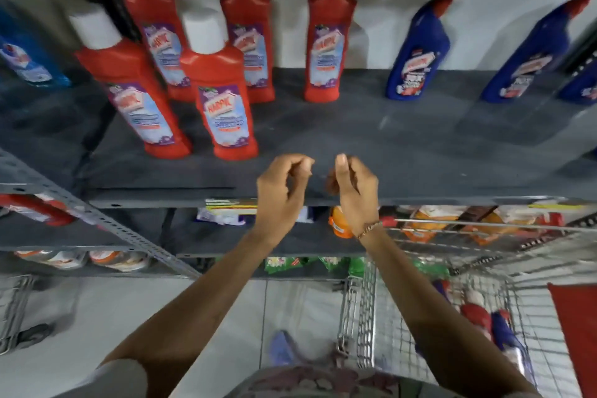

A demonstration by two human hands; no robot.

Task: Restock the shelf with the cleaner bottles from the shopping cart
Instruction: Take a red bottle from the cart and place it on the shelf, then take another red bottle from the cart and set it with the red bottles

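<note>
— What do your hands hold?
— Nothing. Your left hand (281, 194) and right hand (355, 191) hang loosely curled, side by side, over the shelf (371, 139) front edge.
— And on the shelf?
— Five red bottles (223, 100) stand upright to your left, blue bottles (416, 52) at the back right.
— The cart (371, 317)?
— Low on your right, with bottles lying inside, blurred.

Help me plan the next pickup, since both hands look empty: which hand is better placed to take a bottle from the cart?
The right hand. The wire shopping cart holding the remaining red and blue bottles sits directly below it; the left hand would have to cross over.
</note>
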